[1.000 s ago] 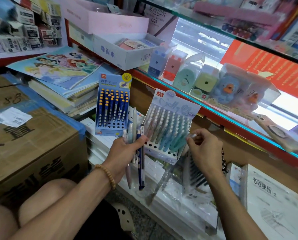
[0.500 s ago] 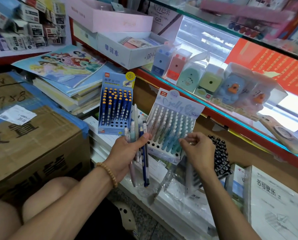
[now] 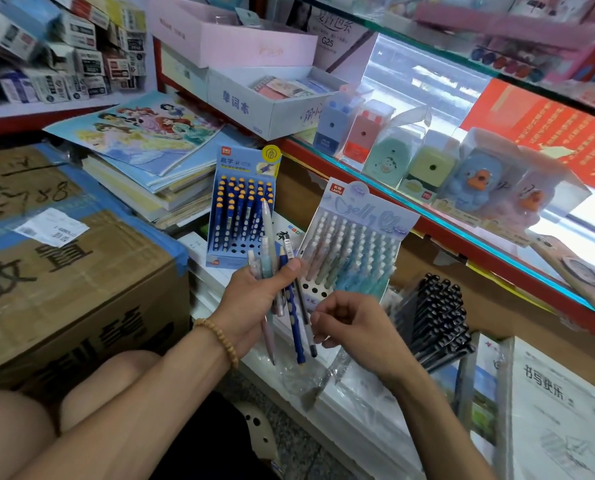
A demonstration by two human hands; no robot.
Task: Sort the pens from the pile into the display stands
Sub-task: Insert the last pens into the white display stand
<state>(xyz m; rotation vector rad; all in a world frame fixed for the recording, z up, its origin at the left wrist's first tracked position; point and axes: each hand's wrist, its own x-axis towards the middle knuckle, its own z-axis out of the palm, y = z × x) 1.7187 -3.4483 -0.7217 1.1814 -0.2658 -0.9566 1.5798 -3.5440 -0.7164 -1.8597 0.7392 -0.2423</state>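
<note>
While we are crouching low in front of the shop shelves, our left hand is gripping a small bundle of pens, with the thumb pressing across them and the other fingers curling behind. We are seeing a dark blue pen with pale dots in this bundle, a grey one just beside it, and some pale pastel ones that are rising above the thumb. Our right hand is hanging just to the right of the bundle, close to the lower ends of the pens; its grip is loosely curled and is holding nothing, and the fingertips are not touching the pens as far as we can tell. Behind the left hand, the blue display stand is standing upright and is carrying blue pens with orange caps in its upper rows, while some holes in the lower rows are showing empty. Next to it on the right, the pastel display stand is leaning back and is nearly full, with a few open holes at its lower left corner. To the right of our right hand, a rack of black pens is lying tilted. A big cardboard box is sitting at our left, and a beaded bracelet is circling the left wrist.
</note>
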